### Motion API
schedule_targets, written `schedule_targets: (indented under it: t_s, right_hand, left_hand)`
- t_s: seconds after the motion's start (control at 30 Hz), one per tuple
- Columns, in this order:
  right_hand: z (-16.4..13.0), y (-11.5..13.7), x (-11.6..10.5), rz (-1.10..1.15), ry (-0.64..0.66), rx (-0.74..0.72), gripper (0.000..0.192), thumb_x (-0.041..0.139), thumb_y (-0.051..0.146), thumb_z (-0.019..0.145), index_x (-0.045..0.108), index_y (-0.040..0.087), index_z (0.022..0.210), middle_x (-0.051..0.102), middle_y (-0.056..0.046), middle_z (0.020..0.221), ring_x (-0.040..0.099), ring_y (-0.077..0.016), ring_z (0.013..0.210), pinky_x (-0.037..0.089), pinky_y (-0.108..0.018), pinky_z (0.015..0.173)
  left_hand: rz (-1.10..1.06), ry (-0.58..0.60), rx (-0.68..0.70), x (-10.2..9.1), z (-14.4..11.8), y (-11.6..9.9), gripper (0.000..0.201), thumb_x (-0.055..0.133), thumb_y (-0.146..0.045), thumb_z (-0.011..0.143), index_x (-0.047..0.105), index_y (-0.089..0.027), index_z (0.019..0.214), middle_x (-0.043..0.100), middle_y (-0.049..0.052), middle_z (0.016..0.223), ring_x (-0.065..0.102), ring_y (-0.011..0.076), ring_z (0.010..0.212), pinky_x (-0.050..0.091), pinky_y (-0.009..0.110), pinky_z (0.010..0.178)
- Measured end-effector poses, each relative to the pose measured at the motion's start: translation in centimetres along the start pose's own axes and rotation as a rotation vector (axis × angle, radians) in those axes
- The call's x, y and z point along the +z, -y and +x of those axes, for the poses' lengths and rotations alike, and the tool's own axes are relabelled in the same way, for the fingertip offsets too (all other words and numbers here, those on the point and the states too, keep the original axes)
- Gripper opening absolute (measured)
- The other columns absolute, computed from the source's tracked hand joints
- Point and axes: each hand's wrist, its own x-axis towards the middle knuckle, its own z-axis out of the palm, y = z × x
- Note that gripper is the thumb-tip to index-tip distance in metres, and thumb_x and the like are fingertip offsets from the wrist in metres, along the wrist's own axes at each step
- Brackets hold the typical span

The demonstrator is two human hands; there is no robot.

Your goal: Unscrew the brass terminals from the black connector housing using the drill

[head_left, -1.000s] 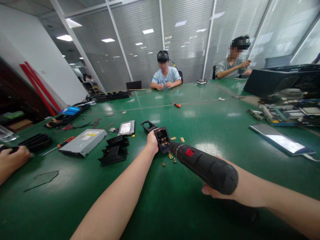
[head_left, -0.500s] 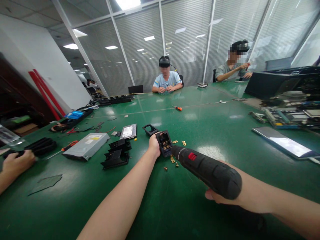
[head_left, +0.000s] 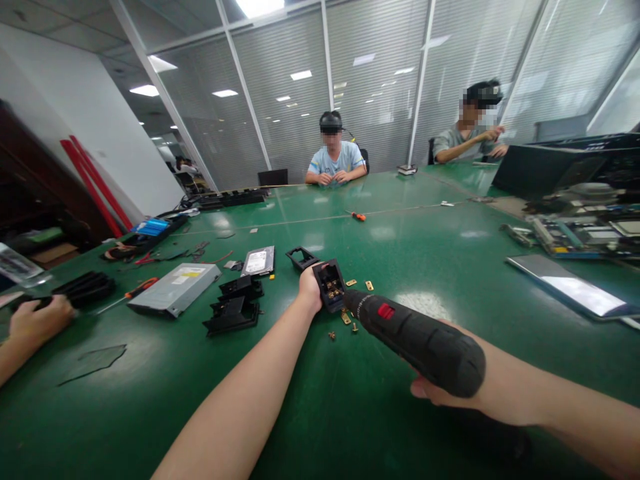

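My left hand [head_left: 310,290] is closed around the left side of a small black plastic socket housing [head_left: 337,301], tilted so that brass parts show inside it. In my right hand [head_left: 425,388] is a black cordless drill [head_left: 425,347] with a red switch on top. Its chuck end points at the housing's right side; whether the tip touches anything inside I cannot tell. Close by on the table lie small brass plates [head_left: 369,285] and brass screws [head_left: 332,335]. A black square frame [head_left: 301,259] sits just behind my left hand.
Left of my arm are black plastic covers [head_left: 233,315], a grey optical drive [head_left: 175,289], a hard drive [head_left: 259,261] and a screwdriver [head_left: 143,287]. A co-worker's hand [head_left: 40,320] is at far left. A phone [head_left: 570,287] and circuit boards [head_left: 575,230] lie right. Two people sit across.
The view has shifted very slightly. Both hands, the housing and the drill keep nearly the same positions.
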Motion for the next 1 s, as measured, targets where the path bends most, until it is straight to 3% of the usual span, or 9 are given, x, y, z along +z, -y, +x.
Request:
schedule_targets:
  t_s: [0.37, 0.6, 0.7, 0.8, 1.0]
  right_hand:
    - [-0.1, 0.3, 0.2, -0.016, 0.006, -0.045, 0.022, 0.079, 0.037, 0.077, 0.063, 0.023, 0.081, 0.065, 0.001, 0.073, 0.056, -0.0173, 0.065, 0.048, -0.028, 0.058]
    - [-0.2, 1.0, 0.1, 0.041, 0.036, -0.031, 0.020, 0.078, 0.032, 0.078, 0.062, 0.022, 0.085, 0.069, -0.001, 0.079, 0.062, -0.0189, 0.070, 0.052, -0.028, 0.060]
    - [-0.4, 2.1, 0.3, -0.019, -0.023, -0.065, 0.018, 0.076, 0.022, 0.078, 0.063, 0.021, 0.090, 0.068, 0.000, 0.081, 0.061, -0.0180, 0.071, 0.053, -0.027, 0.063]
    - [-0.6, 2.8, 0.8, -0.065, -0.084, -0.123, 0.029, 0.073, 0.011, 0.076, 0.064, 0.019, 0.102, 0.067, 0.000, 0.085, 0.064, -0.0183, 0.076, 0.055, -0.029, 0.072]
    - [-0.7, 2.3, 1.2, -0.069, -0.138, -0.177, 0.034, 0.069, 0.005, 0.075, 0.065, 0.020, 0.105, 0.070, 0.000, 0.090, 0.067, -0.0196, 0.081, 0.057, -0.029, 0.073]
  left_hand:
    - [0.002, -0.019, 0.014, 0.0, 0.0, 0.0, 0.011, 0.062, -0.026, 0.078, 0.068, -0.017, 0.078, 0.069, 0.006, 0.063, 0.067, 0.0228, 0.055, 0.056, 0.034, 0.056]
    - [0.013, -0.011, 0.000, 0.4, -0.6, -0.3, 0.017, 0.056, -0.026, 0.081, 0.068, -0.016, 0.074, 0.070, 0.009, 0.063, 0.066, 0.0238, 0.053, 0.057, 0.036, 0.054]
    - [0.010, -0.009, 0.012, 0.7, -0.7, -0.5, 0.017, 0.055, -0.024, 0.080, 0.068, -0.015, 0.074, 0.070, 0.010, 0.064, 0.067, 0.0241, 0.054, 0.058, 0.036, 0.053]
    - [0.012, -0.024, 0.035, 0.8, -0.7, -0.6, 0.013, 0.056, -0.022, 0.078, 0.068, -0.016, 0.075, 0.071, 0.009, 0.064, 0.066, 0.0241, 0.051, 0.057, 0.036, 0.050]
    - [0.000, -0.006, 0.010, 0.8, -0.7, -0.7, 0.015, 0.056, -0.021, 0.076, 0.069, -0.015, 0.078, 0.071, 0.010, 0.064, 0.067, 0.0265, 0.052, 0.057, 0.038, 0.050]
